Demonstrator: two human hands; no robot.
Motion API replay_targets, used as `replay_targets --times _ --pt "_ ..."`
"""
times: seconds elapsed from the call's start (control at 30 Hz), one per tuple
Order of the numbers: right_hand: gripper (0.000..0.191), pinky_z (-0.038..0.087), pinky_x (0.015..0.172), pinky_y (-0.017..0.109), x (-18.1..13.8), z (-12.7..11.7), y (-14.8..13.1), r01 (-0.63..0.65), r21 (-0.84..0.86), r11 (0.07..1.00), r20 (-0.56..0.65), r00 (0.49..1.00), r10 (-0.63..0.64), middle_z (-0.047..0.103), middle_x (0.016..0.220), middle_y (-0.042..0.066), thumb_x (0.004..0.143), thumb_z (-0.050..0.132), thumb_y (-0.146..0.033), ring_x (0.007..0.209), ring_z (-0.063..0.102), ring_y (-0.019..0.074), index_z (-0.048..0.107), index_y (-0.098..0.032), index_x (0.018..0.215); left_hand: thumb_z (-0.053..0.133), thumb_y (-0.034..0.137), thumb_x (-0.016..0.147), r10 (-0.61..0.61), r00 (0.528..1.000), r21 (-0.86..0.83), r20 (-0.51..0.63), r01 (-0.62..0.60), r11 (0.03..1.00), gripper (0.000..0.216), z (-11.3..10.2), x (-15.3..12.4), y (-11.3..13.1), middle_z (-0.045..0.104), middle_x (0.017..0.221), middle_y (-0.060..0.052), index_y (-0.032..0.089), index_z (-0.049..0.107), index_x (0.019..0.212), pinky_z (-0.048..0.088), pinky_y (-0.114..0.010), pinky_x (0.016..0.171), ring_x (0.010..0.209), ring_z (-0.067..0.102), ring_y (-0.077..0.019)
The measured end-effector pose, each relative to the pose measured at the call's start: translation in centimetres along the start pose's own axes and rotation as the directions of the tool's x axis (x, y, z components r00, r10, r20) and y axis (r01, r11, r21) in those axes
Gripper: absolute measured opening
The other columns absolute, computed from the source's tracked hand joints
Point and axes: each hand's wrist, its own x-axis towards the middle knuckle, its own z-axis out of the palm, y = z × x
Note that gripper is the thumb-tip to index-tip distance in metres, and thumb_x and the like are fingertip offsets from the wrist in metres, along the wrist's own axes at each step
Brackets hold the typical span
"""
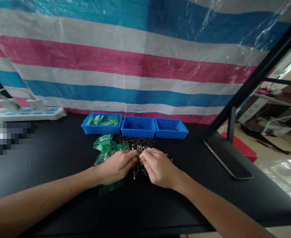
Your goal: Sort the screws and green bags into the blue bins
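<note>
My left hand [119,164] and my right hand [159,167] meet fingertip to fingertip over a heap of small metal screws [145,172]. Both are closed in a pinch; whatever lies between the fingers is hidden. Under and beside my left hand lie several small green plastic bags [103,145], some with light pieces inside. Dark thin screws [147,142] are spread just beyond my fingers. Behind them stand three blue bins in a row: the left bin [102,129] holds green bags, the middle bin [137,132] a few dark screws, the right bin [171,134] a small shiny piece.
A phone [227,158] lies on the black table [135,211] at the right. On the left sit a white power strip [26,114] with plugs and a blurred-out object. A striped plastic sheet [125,66] hangs behind the bins, and a black metal frame [256,76] rises at the right.
</note>
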Motion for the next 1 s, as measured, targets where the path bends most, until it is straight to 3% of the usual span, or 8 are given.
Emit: replay_targets --times 0.37,1.0 --pt "0.017 0.038 0.066 0.029 0.03 -0.07 -0.27 0.001 -0.051 0.999 0.001 1.000 -0.001 0.054 0.071 0.005 0.086 0.034 -0.013 0.068 0.049 0.0163 0.047 -0.015 0.075 0.027 0.024 0.090 0.006 1.000 -0.036 -0.011 -0.007 0.999 0.022 0.22 -0.10 -0.36 0.052 0.068 0.000 0.019 0.042 0.074 0.037 -0.023 0.057 0.060 0.049 -0.0130" --pt "0.020 0.039 0.067 0.029 0.02 -0.52 -0.27 -0.048 0.015 0.999 0.034 0.998 0.048 0.056 0.073 0.005 0.088 0.033 -0.017 0.070 0.050 0.0155 0.049 -0.015 0.076 0.028 0.022 0.090 0.006 1.000 0.023 -0.005 -0.006 1.000 0.020 0.27 0.04 -0.20 0.049 0.066 0.001 0.019 0.041 0.075 0.035 -0.023 0.055 0.057 0.048 -0.0128"
